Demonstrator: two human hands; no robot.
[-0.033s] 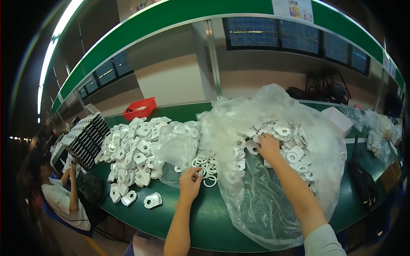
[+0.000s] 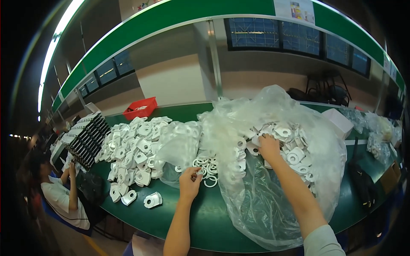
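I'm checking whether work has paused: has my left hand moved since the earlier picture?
No, not visibly: against the lone white part lying on the green table, your left hand shows no clear shift either way.

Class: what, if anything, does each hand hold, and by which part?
It cannot be told: the left hand is near white rings, the right hand at white parts; grips unclear.

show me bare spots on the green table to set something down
Bare green tabletop shows between left forearm and clear bag, and between that forearm and the nearest loose white part. Crowded: the white heap, the rings by the left hand, the parts amid the bag.
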